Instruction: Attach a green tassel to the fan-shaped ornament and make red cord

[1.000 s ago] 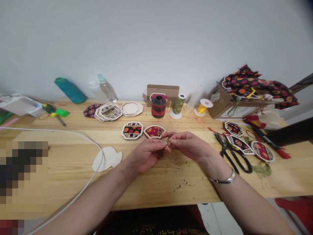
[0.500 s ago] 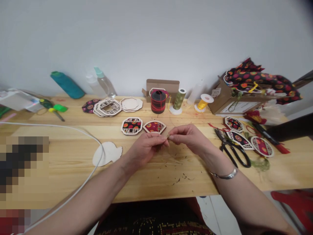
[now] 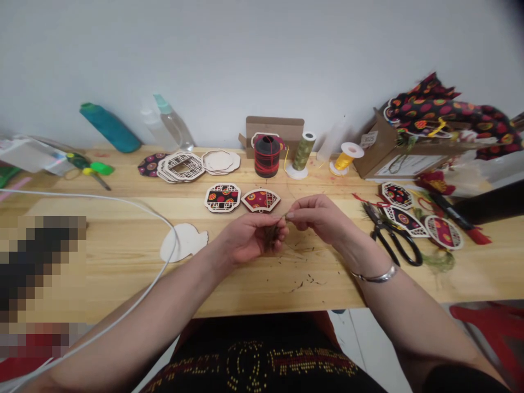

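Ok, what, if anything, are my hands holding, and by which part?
An olive-green thread bundle, pinched near its upper end by the left hand and right hand.

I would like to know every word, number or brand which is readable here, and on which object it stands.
"3025" (first digit uncertain): small label on the cardboard box at the right.
Too blurred to read: the larger white label on the same box.
Too small to read: any marking on the black marker.
I can read no other text.
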Motion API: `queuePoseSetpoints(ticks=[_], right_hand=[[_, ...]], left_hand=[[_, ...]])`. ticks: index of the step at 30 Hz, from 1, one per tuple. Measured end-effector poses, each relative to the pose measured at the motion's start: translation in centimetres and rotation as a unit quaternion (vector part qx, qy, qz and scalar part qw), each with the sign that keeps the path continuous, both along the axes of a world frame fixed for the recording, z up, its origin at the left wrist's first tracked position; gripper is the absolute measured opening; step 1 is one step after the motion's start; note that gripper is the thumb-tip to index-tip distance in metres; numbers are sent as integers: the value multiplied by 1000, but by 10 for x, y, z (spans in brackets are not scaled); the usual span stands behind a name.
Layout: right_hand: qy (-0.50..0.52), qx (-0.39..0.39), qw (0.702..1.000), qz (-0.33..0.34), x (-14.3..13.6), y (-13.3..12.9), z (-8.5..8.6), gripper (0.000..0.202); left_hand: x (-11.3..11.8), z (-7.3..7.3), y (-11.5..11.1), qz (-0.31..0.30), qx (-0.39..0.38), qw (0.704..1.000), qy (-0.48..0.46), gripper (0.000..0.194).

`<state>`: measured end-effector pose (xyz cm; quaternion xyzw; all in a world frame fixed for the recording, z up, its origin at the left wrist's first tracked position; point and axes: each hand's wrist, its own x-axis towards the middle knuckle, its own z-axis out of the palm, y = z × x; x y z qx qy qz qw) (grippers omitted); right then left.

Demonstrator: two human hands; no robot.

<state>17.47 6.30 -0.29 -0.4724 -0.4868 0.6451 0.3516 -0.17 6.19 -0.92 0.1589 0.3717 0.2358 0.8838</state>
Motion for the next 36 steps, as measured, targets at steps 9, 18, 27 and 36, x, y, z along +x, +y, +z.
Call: queuePoseSetpoints(ticks=[9,18,27,36], right_hand=[[34,-45,998,-31,-2,1,0,10],[133,-116,982,-67,-2,1,-1,14],[209,-180,960,-56,-3,2,-3,12],[241,-203,948,-50,-4,1,-2,11]], left_hand=[[0,1,0,-18,10,1000,-2,13],[0,2,-1,2,5,1000,4,14],[1,1,1,27,-1,999,-21,18],[0,-1,2,44,1,999,-28,21]])
